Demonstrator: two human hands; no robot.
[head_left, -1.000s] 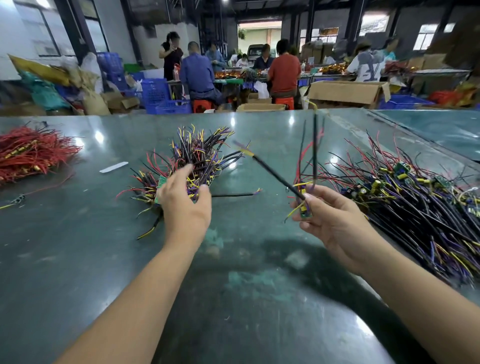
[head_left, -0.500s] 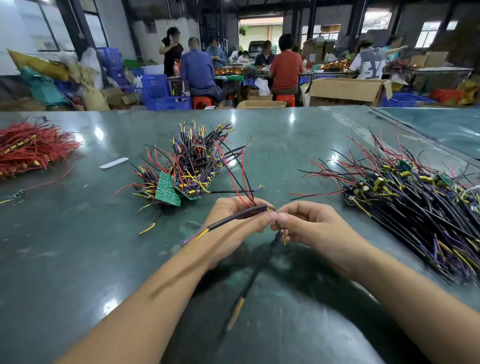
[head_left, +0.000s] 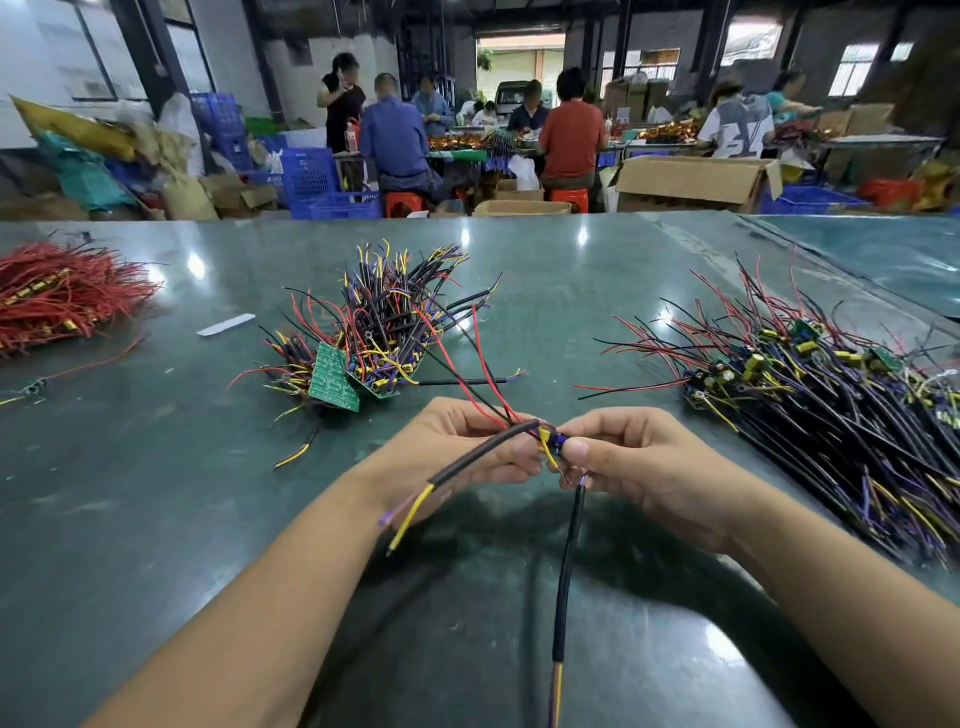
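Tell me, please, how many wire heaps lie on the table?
3: red heap far left, mixed heap centre, dark heap right; others may lie outside the frame.

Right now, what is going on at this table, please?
A person at a green table holds one wire assembly between both hands. The left hand and the right hand pinch it at its small yellow and blue parts. One black sleeved cable runs across the left hand; a second cable hangs down. A pile of similar assemblies lies behind the hands, a bigger pile to the right, red wires far left.
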